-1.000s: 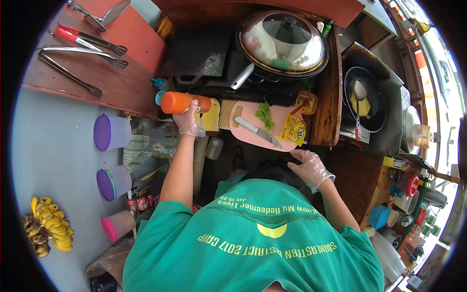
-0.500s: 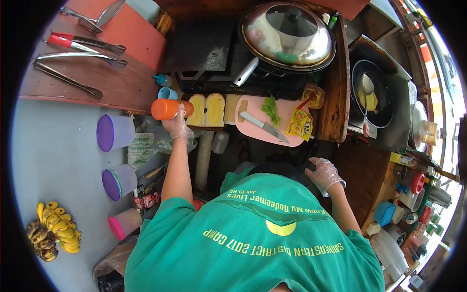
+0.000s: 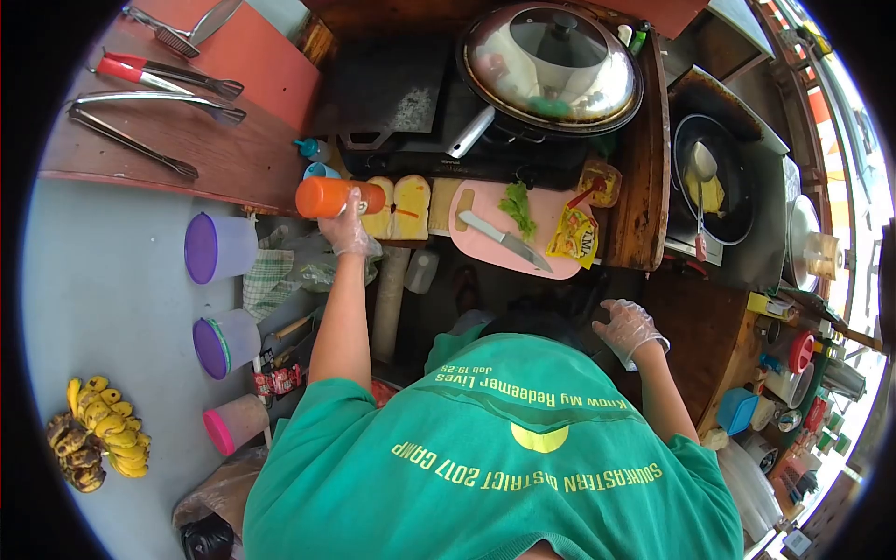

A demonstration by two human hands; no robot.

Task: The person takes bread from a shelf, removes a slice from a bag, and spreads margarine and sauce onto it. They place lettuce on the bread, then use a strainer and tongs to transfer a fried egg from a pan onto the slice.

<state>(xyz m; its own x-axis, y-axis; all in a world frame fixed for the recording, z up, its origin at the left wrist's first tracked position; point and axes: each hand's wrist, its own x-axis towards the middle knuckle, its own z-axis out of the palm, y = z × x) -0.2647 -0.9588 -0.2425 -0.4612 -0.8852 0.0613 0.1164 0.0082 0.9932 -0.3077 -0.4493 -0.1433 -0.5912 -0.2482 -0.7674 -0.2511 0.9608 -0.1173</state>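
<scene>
My left hand (image 3: 347,224), in a clear plastic glove, grips an orange squeeze bottle (image 3: 327,198) lying nearly sideways, its tip end over two yellow-spread bread slices (image 3: 411,207). Orange-red sauce streaks show on the bread. To the right, a pink cutting board (image 3: 476,250) carries a knife (image 3: 504,241) and green lettuce (image 3: 516,210). A yellow packet (image 3: 574,233) lies at its right edge. My right hand (image 3: 630,331), also gloved, hangs below and right of the board, fingers apart and holding nothing.
Behind the board stands a stove with a lidded pan (image 3: 551,70) and a black griddle (image 3: 378,89). A wok (image 3: 714,177) with a spoon is at the right. Tongs (image 3: 140,145) lie upper left; lidded containers (image 3: 224,247) and bananas (image 3: 110,425) are at the left.
The orange bottle and my left hand have shifted slightly right and up. More sauce streaks now show on the bread. My right hand has moved slightly right, fingers still apart.
</scene>
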